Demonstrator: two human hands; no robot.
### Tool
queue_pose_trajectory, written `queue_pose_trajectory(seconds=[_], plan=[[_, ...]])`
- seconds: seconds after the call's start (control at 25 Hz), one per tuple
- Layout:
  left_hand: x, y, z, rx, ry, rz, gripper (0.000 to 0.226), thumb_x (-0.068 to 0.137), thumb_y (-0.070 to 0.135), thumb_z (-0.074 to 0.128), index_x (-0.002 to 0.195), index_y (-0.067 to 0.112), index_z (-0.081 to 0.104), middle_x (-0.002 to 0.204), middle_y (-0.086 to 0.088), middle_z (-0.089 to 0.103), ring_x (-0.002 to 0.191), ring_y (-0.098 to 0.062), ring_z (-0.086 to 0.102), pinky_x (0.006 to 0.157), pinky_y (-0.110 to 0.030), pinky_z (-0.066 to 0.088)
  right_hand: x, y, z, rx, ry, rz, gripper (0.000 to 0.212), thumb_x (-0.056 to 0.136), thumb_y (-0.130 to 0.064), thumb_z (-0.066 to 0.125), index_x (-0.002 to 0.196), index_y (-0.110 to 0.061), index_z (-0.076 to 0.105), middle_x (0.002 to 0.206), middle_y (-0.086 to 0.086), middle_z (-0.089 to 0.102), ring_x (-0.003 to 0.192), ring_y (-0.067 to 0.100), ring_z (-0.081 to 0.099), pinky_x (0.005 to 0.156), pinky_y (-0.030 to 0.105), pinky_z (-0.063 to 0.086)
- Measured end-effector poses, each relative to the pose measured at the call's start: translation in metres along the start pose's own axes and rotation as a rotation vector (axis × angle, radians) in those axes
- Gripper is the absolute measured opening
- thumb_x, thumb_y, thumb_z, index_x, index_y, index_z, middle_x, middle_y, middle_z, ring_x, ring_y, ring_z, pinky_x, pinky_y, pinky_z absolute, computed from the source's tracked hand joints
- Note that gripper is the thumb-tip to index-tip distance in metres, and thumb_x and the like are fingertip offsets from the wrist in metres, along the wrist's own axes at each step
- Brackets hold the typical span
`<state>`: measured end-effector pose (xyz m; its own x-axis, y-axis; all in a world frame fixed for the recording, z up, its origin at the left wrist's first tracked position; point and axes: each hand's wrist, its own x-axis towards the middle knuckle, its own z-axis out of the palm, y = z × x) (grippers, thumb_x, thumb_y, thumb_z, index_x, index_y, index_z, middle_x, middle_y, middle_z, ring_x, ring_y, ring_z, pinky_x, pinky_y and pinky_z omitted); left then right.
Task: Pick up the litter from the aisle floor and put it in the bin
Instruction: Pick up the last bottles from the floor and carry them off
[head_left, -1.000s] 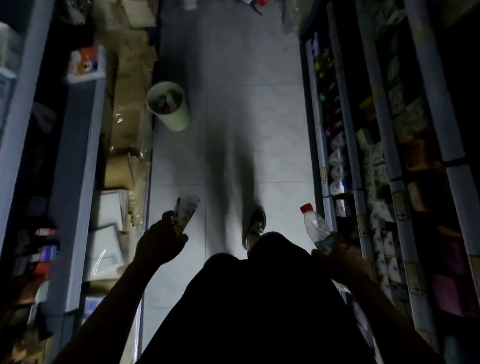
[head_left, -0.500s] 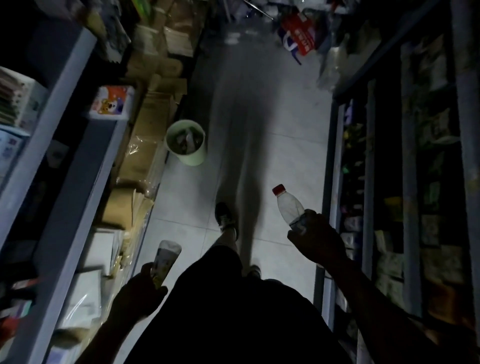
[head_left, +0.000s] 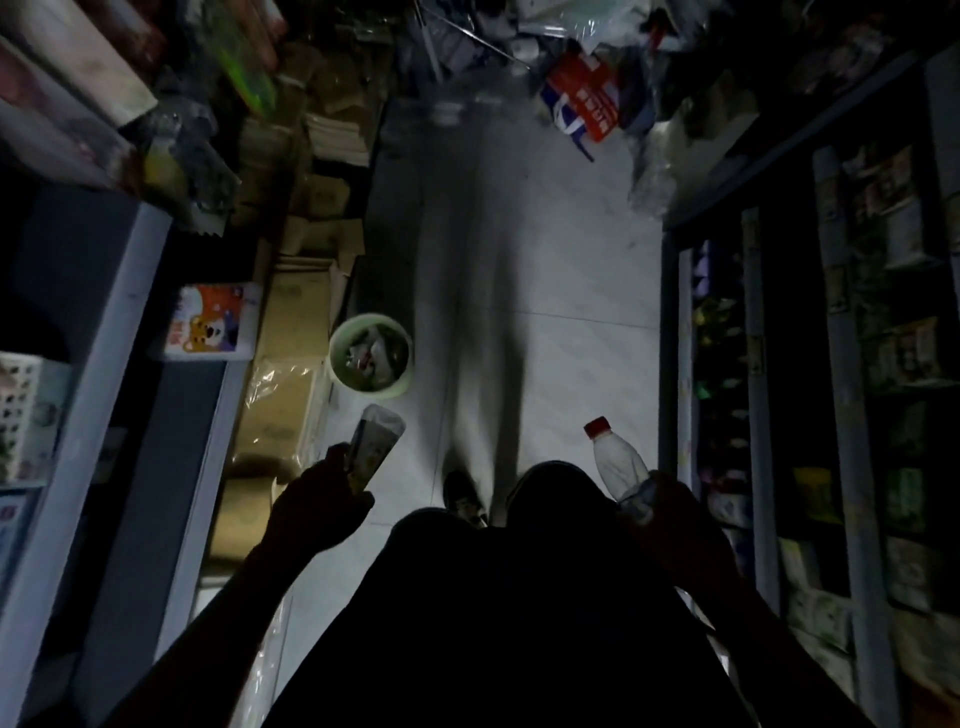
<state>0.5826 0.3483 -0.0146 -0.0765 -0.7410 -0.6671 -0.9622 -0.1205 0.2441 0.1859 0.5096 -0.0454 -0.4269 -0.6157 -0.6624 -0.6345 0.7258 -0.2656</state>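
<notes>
The left hand (head_left: 324, 501) gripped a crumpled wrapper (head_left: 375, 447), held forward just short of the green bin (head_left: 372, 357) against the left shelving, apparently ready to drop it in. The right hand (head_left: 655, 506) clasped a red-capped plastic bottle (head_left: 618, 460) by its base, neck upward, likely waiting its turn.

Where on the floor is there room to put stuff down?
Bare tiles run down the middle, between the green bin and the right shelves. It is crowded along the cardboard boxes and at the far-end bags.
</notes>
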Motion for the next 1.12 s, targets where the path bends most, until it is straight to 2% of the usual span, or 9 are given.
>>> queue_pose_trajectory(seconds=[0.12, 0.32, 0.48, 0.64, 0.76, 0.84, 0.96, 1.04, 1.12], plan=[[0.059, 0.025, -0.041, -0.035, 0.022, 0.006, 0.069, 0.086, 0.034, 0.073, 0.144, 0.018, 0.041, 0.116, -0.010, 0.067, 0.095, -0.032, 0.065, 0.074, -0.034, 0.045, 0.039, 0.000, -0.003, 0.086, 0.013, 0.021, 0.060, 0.066, -0.074, 0.068, 0.107, -0.032, 0.054, 0.097, -0.009, 0.066, 0.086, 0.016, 0.069, 0.074, 0.045, 0.060], [0.137, 0.056, -0.086, -0.077, 0.001, -0.071, 0.068, 0.088, 0.033, 0.072, 0.145, 0.017, 0.038, 0.116, -0.010, 0.065, 0.091, -0.028, 0.061, 0.074, -0.032, 0.043, 0.130, -0.108, -0.071, 0.066, -0.052, -0.049, 0.038, 0.077, -0.053, 0.076, 0.097, -0.034, 0.050, 0.094, -0.007, 0.059, 0.084, 0.016, 0.063, 0.076, 0.036, 0.053], [0.161, 0.063, -0.098, -0.213, -0.011, -0.219, 0.059, 0.086, 0.031, 0.074, 0.133, 0.017, 0.042, 0.106, -0.004, 0.067, 0.082, -0.024, 0.061, 0.069, -0.032, 0.042, 0.197, -0.177, -0.107, 0.025, -0.161, -0.118, 0.039, 0.085, -0.049, 0.073, 0.111, -0.025, 0.056, 0.095, -0.008, 0.062, 0.091, 0.018, 0.064, 0.075, 0.032, 0.044], [0.206, 0.071, -0.113, -0.295, -0.007, -0.343, 0.041, 0.085, 0.030, 0.077, 0.113, 0.018, 0.051, 0.090, 0.004, 0.064, 0.071, -0.013, 0.056, 0.060, -0.026, 0.037, 0.266, -0.259, -0.122, -0.009, -0.217, -0.159, 0.053, 0.086, -0.045, 0.074, 0.121, -0.018, 0.043, 0.096, 0.002, 0.060, 0.088, 0.029, 0.064, 0.074, 0.035, 0.044], [0.245, 0.072, -0.108, -0.323, 0.023, -0.395, 0.035, 0.082, 0.033, 0.077, 0.108, 0.020, 0.056, 0.100, 0.000, 0.064, 0.089, -0.024, 0.060, 0.075, -0.033, 0.044, 0.301, -0.301, -0.099, 0.023, -0.348, -0.149, 0.048, 0.085, -0.046, 0.074, 0.111, -0.015, 0.047, 0.093, 0.002, 0.062, 0.081, 0.024, 0.061, 0.069, 0.033, 0.045], [0.273, 0.066, -0.097, -0.351, 0.036, -0.449, 0.038, 0.084, 0.035, 0.075, 0.112, 0.013, 0.061, 0.104, -0.007, 0.067, 0.095, -0.031, 0.064, 0.081, -0.036, 0.049, 0.319, -0.321, -0.071, 0.137, -0.456, -0.102, 0.041, 0.083, -0.048, 0.074, 0.103, -0.015, 0.061, 0.095, 0.007, 0.070, 0.088, 0.027, 0.068, 0.075, 0.039, 0.054], [0.319, 0.044, -0.072, -0.453, 0.033, -0.551, 0.051, 0.082, 0.049, 0.074, 0.114, 0.010, 0.067, 0.099, -0.007, 0.074, 0.084, -0.026, 0.071, 0.079, -0.038, 0.060, 0.345, -0.332, -0.007, 0.173, -0.541, -0.057, 0.019, 0.088, -0.042, 0.072, 0.089, -0.024, 0.068, 0.099, 0.014, 0.076, 0.094, 0.034, 0.072, 0.086, 0.050, 0.058], [0.352, 0.022, -0.048, -0.505, 0.047, -0.616, 0.057, 0.081, 0.051, 0.076, 0.117, 0.009, 0.065, 0.096, -0.007, 0.075, 0.079, -0.023, 0.073, 0.074, -0.040, 0.063, 0.359, -0.344, 0.036, 0.148, -0.568, -0.015, 0.028, 0.092, -0.042, 0.068, 0.103, -0.016, 0.069, 0.096, 0.010, 0.073, 0.083, 0.023, 0.071, 0.075, 0.038, 0.060], [0.387, 0.004, -0.025, -0.508, 0.055, -0.646, 0.054, 0.087, 0.045, 0.075, 0.120, 0.004, 0.061, 0.097, -0.007, 0.072, 0.077, -0.020, 0.070, 0.065, -0.033, 0.058, 0.379, -0.353, 0.083, 0.128, -0.639, 0.014, 0.028, 0.102, -0.031, 0.058, 0.112, -0.005, 0.062, 0.090, 0.005, 0.067, 0.074, 0.013, 0.064, 0.061, 0.020, 0.053]])
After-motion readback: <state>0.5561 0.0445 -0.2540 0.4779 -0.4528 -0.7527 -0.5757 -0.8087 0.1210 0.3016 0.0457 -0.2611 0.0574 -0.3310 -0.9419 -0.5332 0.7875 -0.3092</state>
